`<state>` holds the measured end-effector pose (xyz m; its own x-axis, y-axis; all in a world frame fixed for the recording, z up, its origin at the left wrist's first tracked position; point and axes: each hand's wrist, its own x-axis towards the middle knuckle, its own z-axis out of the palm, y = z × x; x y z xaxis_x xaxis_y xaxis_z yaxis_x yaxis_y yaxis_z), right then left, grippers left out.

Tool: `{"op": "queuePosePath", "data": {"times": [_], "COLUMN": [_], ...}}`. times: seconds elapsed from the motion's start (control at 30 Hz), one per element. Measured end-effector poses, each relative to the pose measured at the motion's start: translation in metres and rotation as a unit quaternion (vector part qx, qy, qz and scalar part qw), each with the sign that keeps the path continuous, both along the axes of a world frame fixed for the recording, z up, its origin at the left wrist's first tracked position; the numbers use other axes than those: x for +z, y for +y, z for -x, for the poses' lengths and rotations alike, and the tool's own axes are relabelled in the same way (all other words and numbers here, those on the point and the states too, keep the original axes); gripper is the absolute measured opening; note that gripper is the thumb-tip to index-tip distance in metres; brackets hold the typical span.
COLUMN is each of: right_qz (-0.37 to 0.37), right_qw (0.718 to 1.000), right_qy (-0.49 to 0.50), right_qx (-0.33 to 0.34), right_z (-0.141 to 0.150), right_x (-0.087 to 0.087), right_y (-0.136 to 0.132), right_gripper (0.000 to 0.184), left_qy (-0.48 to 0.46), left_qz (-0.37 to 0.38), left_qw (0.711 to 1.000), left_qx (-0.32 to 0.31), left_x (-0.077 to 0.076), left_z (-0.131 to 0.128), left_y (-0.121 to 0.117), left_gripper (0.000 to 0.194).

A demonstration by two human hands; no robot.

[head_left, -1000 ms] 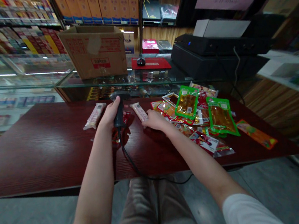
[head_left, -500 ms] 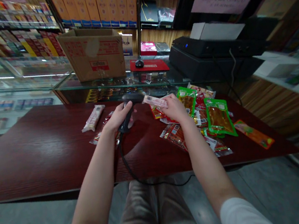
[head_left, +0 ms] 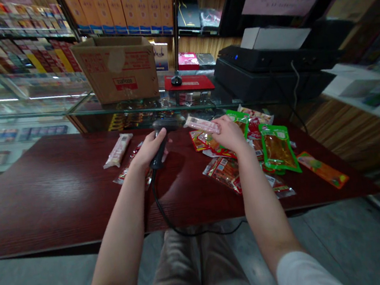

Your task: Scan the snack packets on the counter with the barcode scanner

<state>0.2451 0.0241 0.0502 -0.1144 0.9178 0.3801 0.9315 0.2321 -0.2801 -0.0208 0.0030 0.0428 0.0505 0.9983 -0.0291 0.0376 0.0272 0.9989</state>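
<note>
My left hand (head_left: 148, 151) is closed round the handle of a black corded barcode scanner (head_left: 161, 139), whose head points right. My right hand (head_left: 229, 134) grips a long pale pink snack packet (head_left: 201, 124) and holds it up just right of the scanner head, above the dark red table (head_left: 48, 197). Under and right of that hand lies a heap of snack packets (head_left: 248, 152), red ones and green ones (head_left: 276, 146). A second pale packet (head_left: 118, 150) lies on the table left of the scanner hand, with red packets beneath my left wrist.
The scanner's cable (head_left: 173, 221) drops over the table's front edge toward my knees. Behind the table stands a glass counter (head_left: 63, 109) with a cardboard box (head_left: 118, 70), a red mat (head_left: 190, 83) and a black printer (head_left: 272, 68). Shelves of goods fill the back.
My right hand picked the pale packet up off the table and raised it beside the scanner head. My left hand tilted the scanner toward the right.
</note>
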Motion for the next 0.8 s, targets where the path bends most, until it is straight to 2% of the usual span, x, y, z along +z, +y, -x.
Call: {"op": "queuePosePath", "data": {"times": [0.1, 0.2, 0.3, 0.37, 0.43, 0.53, 0.6, 0.67, 0.73, 0.8], "right_qz": [-0.039, -0.051, -0.035, -0.048, -0.083, -0.096, -0.048, 0.03, 0.113, 0.166], "right_qw": [0.991, 0.962, 0.935, 0.928, 0.935, 0.965, 0.987, 0.993, 0.984, 0.976], "right_qy": [0.038, 0.085, 0.104, 0.103, 0.089, 0.076, 0.087, 0.112, 0.124, 0.086], "right_qx": [-0.121, -0.254, -0.338, -0.354, -0.332, -0.232, -0.125, -0.01, 0.064, 0.109], "right_z": [-0.019, -0.042, -0.06, -0.063, -0.057, -0.033, -0.009, 0.019, 0.047, 0.07], "right_x": [0.0, -0.004, -0.012, -0.016, -0.016, -0.013, -0.014, -0.021, -0.032, -0.045], "right_y": [0.003, 0.006, 0.008, 0.009, 0.011, 0.014, 0.015, 0.012, 0.007, 0.0], "right_gripper": [0.045, 0.047, 0.05, 0.054, 0.053, 0.044, 0.039, 0.038, 0.052, 0.078], "left_qy": [0.035, 0.047, 0.009, -0.019, -0.059, -0.142, -0.2, -0.243, -0.261, -0.267], "left_qz": [0.046, 0.102, 0.14, 0.137, 0.12, 0.103, 0.093, 0.073, 0.048, 0.023], "left_qw": [0.996, 0.986, 0.983, 0.985, 0.988, 0.984, 0.975, 0.967, 0.964, 0.963], "left_qx": [0.073, 0.119, 0.117, 0.1, 0.076, 0.033, 0.011, 0.004, 0.011, 0.027], "left_x": [-0.003, -0.015, -0.028, -0.032, -0.034, -0.032, -0.029, -0.023, -0.015, -0.008], "left_z": [0.014, 0.025, 0.023, 0.015, 0.001, -0.02, -0.027, -0.025, -0.015, -0.002], "left_y": [0.004, 0.013, 0.023, 0.026, 0.028, 0.028, 0.025, 0.022, 0.019, 0.017], "left_gripper": [0.032, 0.028, 0.029, 0.034, 0.043, 0.054, 0.055, 0.055, 0.055, 0.056]}}
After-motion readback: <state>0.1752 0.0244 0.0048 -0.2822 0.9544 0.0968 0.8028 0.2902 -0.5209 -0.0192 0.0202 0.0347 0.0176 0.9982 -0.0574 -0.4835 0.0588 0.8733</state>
